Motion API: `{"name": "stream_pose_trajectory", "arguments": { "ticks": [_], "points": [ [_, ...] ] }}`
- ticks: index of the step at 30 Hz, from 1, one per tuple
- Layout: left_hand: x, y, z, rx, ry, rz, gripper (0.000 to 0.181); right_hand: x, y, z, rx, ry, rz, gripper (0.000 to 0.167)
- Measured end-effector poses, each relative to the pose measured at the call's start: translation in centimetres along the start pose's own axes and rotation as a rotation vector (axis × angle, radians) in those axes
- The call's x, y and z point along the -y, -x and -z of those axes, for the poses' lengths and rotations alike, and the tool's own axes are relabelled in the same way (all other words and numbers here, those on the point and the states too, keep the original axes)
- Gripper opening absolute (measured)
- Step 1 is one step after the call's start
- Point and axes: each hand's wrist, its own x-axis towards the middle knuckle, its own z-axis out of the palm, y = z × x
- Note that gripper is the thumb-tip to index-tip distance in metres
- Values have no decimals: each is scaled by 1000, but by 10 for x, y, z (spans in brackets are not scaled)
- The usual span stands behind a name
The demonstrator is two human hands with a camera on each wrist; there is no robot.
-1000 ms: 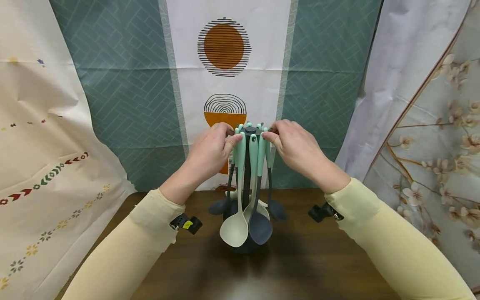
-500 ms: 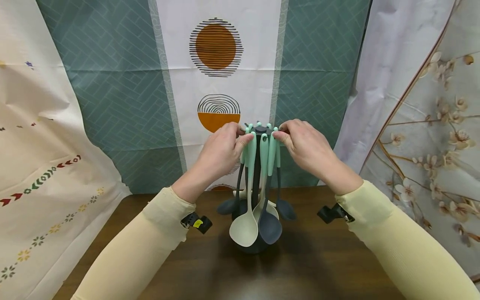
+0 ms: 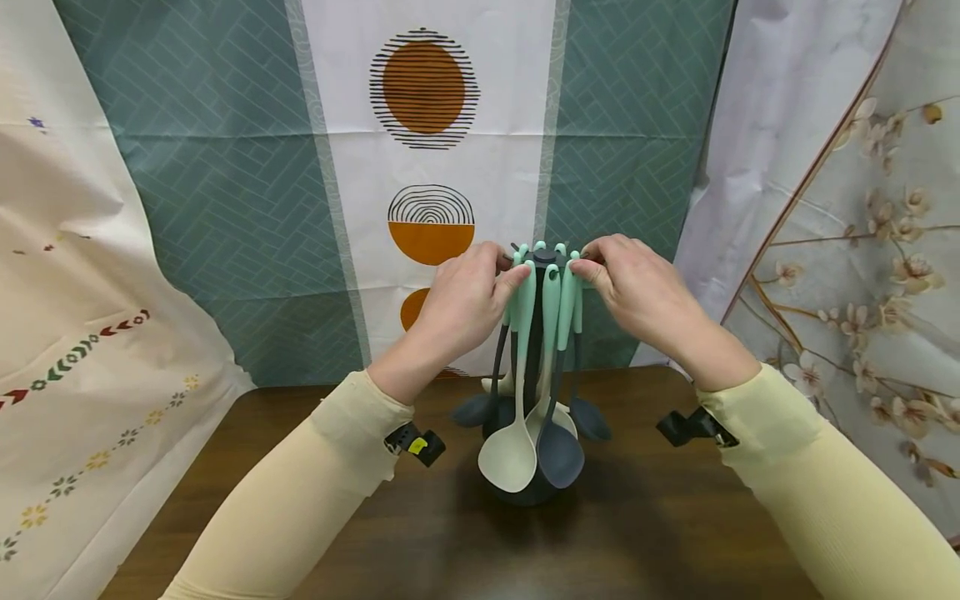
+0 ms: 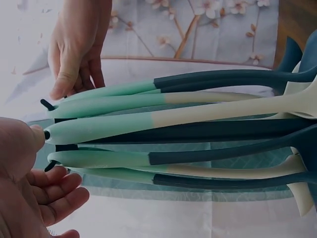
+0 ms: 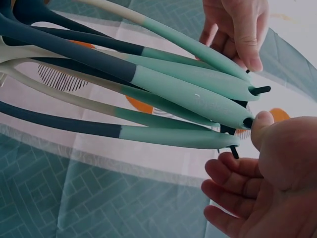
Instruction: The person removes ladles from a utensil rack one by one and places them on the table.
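Observation:
A dark rack (image 3: pixel 545 257) stands on the table, hung around with several mint-handled utensils. A cream ladle (image 3: pixel 507 458) and a dark blue ladle (image 3: pixel 561 454) hang at its front. My left hand (image 3: pixel 468 300) grips the rack's top from the left, my right hand (image 3: pixel 641 287) from the right. In the left wrist view the left thumb presses a hook tip at a cream-necked handle (image 4: pixel 104 128), fingers curled below. The right wrist view shows the right thumb (image 5: pixel 261 128) on a hook tip at a dark-necked handle (image 5: pixel 183 94). The contact behind the rack is hidden.
The rack's dark base (image 3: pixel 525 497) is on a brown wooden table (image 3: pixel 360 525). Behind hangs a green and white patterned cloth (image 3: pixel 225 192). A cream cloth (image 3: pixel 90 275) hangs at the left, a flowered one (image 3: pixel 847 250) at the right.
The rack and both hands have moved right relative to the table and back cloth. The hands keep their places at the rack's top, and the head view has shifted slightly.

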Motion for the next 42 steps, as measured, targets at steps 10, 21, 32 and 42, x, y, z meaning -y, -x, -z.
{"name": "stream_pose_trajectory", "arguments": {
  "ticks": [10,21,32,42],
  "points": [
    [-4,-4,-4,-18,3,-15,36,-4,0,11,37,0,-13,50],
    [-11,-1,-10,-6,-17,-4,40,-8,9,30,147,27,-80,59],
    [6,12,-15,23,45,-7,45,-1,17,39,117,22,-51,66],
    [25,45,-28,25,112,16,47,10,28,9,-155,75,270,63]
  ]
}}
